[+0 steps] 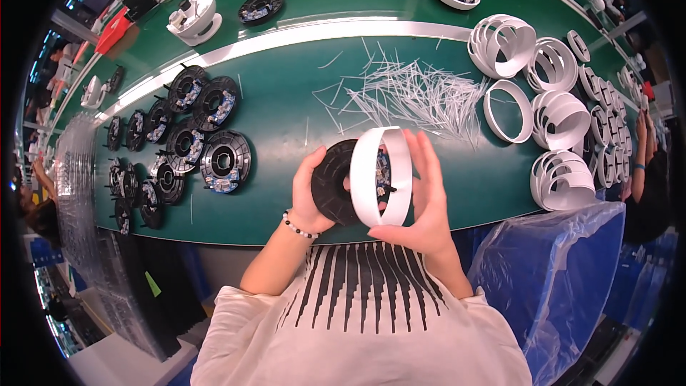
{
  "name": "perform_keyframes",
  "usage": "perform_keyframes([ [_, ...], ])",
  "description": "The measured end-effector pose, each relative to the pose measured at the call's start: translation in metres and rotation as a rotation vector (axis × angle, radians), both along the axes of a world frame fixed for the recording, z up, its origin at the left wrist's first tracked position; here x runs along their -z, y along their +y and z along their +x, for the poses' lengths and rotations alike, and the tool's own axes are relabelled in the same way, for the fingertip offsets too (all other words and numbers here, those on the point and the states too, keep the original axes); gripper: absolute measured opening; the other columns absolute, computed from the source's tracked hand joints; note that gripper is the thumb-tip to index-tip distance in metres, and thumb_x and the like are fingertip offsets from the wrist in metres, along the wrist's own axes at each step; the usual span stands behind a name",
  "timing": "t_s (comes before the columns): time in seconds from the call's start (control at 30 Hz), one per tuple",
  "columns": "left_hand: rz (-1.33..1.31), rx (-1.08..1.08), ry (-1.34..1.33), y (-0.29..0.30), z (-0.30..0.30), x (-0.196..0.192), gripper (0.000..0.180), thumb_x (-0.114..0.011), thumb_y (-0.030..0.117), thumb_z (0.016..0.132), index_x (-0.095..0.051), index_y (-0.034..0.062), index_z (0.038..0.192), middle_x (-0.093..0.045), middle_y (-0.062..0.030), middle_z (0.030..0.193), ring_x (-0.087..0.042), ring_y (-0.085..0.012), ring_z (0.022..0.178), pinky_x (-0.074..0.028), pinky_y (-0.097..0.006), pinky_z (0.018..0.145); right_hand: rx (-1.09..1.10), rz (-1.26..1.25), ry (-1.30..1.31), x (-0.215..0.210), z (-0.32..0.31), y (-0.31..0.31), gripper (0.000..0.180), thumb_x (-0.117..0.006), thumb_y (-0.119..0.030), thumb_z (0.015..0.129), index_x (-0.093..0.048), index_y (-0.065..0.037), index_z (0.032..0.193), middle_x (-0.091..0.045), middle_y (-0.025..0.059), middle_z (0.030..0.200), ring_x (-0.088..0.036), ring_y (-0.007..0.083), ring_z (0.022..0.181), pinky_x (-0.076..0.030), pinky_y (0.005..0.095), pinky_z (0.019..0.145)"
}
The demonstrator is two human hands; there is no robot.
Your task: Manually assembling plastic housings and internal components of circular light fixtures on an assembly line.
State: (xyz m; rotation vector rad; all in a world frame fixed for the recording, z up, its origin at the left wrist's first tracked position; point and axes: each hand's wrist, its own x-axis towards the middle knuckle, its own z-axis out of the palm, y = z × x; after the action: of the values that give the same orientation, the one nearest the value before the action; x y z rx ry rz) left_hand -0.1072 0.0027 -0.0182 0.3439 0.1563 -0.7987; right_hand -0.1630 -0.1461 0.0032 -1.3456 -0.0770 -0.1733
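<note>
Holding both parts up off the green felt-covered surface (286,143), you have them just in front of your chest, where you look straight down on them. Your left hand (309,196) is curled around the edge of the round black plastic disc with a circuit board at its middle (334,180), thumb and fingers closed on its rim so the disc stands on edge, its face turned toward the other part. Your right hand (423,196) is spread wide, fingers nearly straight, cupping the white plastic ring (380,175) from the right; the ring is also on edge, its open side meeting the disc. The two parts touch or overlap at the middle, though whether they are fully seated you cannot tell from this view.

That edge-on grip keeps both faces aligned with each other, and the open right palm backs the ring along its whole width instead of pinching it.

To your left, more black discs (207,136) lie flat in overlapping rows, within reach of the hand that holds one. To your right, nested white rings (554,118) stand in stacks, near the hand that holds the ring. Between them, beyond your hands, a loose scatter of thin white plastic strips (414,93) lies on the surface. A blue plastic bag (557,271) hangs at the near right edge.
</note>
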Motion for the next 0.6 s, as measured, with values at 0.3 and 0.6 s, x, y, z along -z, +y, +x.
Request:
perform_keyframes([
  [0.3, 0.144, -0.129, 0.01, -0.021, -0.01, -0.013, 0.052, -0.028, 0.04, 0.086, -0.049, -0.0001, 0.112, -0.056, -0.0136, 0.105, -0.055, -0.0234, 0.093, -0.044, -0.035, 0.084, 0.076, -0.758, -0.186, -0.01, -0.005, 0.006, 0.116, -0.083, -0.032, 0.044, -0.015, 0.004, 0.131, -0.02, 0.0223, 0.135, -0.028, 0.0333, 0.119, -0.027, 0.0405, 0.096],
  [0.6, 0.072, -0.016, -0.061, -0.016, -0.008, 0.001, 0.082, -0.02, 0.067, 0.079, -0.037, 0.0001, 0.123, -0.047, -0.0145, 0.118, -0.049, -0.0258, 0.106, -0.04, -0.038, 0.091, 0.015, -0.901, -0.196, -0.01, 0.006, -0.007, 0.117, -0.083, -0.039, 0.04, -0.021, 0.004, 0.13, -0.025, 0.0215, 0.133, -0.029, 0.0372, 0.117, -0.028, 0.0441, 0.094],
])
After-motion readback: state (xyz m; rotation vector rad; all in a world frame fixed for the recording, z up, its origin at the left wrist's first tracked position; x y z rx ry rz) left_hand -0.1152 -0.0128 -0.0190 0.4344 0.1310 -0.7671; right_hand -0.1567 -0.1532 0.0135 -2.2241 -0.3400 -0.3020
